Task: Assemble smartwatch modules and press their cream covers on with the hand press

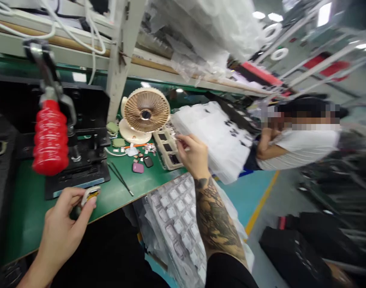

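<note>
My left hand (64, 222) pinches a small pale casing (90, 194) with yellow and dark parts inside, low over the front edge of the green bench. Further right, my right hand (193, 154) reaches over the right end of a beige tray (167, 148) that holds dark rectangular pieces. Its thumb and index finger are pressed together, and whatever lies between them is too small to name. Black tweezers (121, 179) lie between the hands. A purple case (137, 167) and a black case (148, 161) rest behind them, beside small loose parts.
A press with a red handle (51, 138) stands at the left. A beige fan (145, 114) is at the back. White foam sheets (213, 136) lie right of the tray. Below the bench edge is a clear blister tray (178, 224). A person (303, 140) sits at the right.
</note>
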The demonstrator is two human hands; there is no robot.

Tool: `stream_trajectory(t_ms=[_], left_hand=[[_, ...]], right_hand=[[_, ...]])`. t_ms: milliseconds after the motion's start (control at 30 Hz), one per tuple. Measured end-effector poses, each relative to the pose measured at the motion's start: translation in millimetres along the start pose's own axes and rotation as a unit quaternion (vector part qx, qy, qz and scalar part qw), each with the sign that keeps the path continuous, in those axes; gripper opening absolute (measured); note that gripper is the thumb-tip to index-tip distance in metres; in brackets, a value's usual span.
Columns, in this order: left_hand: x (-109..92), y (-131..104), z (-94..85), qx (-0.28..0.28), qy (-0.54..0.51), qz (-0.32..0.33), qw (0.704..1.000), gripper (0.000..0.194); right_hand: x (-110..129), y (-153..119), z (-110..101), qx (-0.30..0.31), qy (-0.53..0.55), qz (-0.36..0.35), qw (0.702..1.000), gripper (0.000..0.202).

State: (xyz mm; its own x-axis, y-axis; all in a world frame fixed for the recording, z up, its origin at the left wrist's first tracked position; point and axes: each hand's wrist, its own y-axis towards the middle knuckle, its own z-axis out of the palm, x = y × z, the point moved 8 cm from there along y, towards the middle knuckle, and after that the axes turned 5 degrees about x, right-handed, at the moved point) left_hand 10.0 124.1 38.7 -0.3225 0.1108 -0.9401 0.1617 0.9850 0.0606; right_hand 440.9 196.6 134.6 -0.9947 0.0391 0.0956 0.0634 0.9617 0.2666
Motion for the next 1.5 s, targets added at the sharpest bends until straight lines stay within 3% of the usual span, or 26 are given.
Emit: stream_trajectory(t_ms=[100, 167, 300, 400, 533, 633, 800, 967, 1233, 1400, 1500], left_hand=[[-18, 5, 4.4, 0.036, 0.023, 0.016, 0.999, 0.01], [-25, 9, 4.1, 0.039, 0.033, 0.028, 0.998, 0.007], [-32, 13, 3.6, 0.044, 0.016, 0.047, 0.998, 0.008], [-35, 13, 4.3, 0.05, 0.013, 0.061, 0.997, 0.007], [-35, 12, 4.7, 0.052, -0.001, 0.068, 0.996, 0.006], [-37, 13, 4.5, 0.054, 0.002, 0.071, 0.996, 0.007], [-40, 13, 5.5, 0.067, 0.018, 0.068, 0.995, 0.006], [-39, 13, 4.0, 0.058, 0.009, 0.064, 0.996, 0.004], [-39, 14, 2.4, 0.049, -0.001, 0.063, 0.997, 0.004], [-27, 13, -0.1, 0.051, -0.044, 0.001, 0.998, 0.019], [-23, 13, -1.0, 0.056, -0.057, -0.014, 0.997, 0.026]], right_hand=[[62, -21, -13, -0.114, 0.16, -0.129, 0.972, 0.025], [105, -34, -13, -0.136, 0.245, -0.185, 0.942, 0.03], [185, -56, 4, -0.076, 0.368, -0.225, 0.899, 0.034], [222, -68, 17, -0.027, 0.455, -0.232, 0.86, 0.042], [232, -74, 26, -0.003, 0.541, -0.221, 0.811, 0.039], [237, -74, 26, 0.012, 0.53, -0.26, 0.807, 0.034], [230, -69, 25, -0.016, 0.559, -0.226, 0.798, 0.037], [240, -70, 30, 0.022, 0.536, -0.246, 0.807, 0.031], [238, -68, 33, 0.053, 0.545, -0.223, 0.806, 0.023], [252, -79, 35, 0.091, 0.469, -0.285, 0.831, 0.049], [257, -86, 37, 0.064, 0.441, -0.308, 0.84, 0.055]])
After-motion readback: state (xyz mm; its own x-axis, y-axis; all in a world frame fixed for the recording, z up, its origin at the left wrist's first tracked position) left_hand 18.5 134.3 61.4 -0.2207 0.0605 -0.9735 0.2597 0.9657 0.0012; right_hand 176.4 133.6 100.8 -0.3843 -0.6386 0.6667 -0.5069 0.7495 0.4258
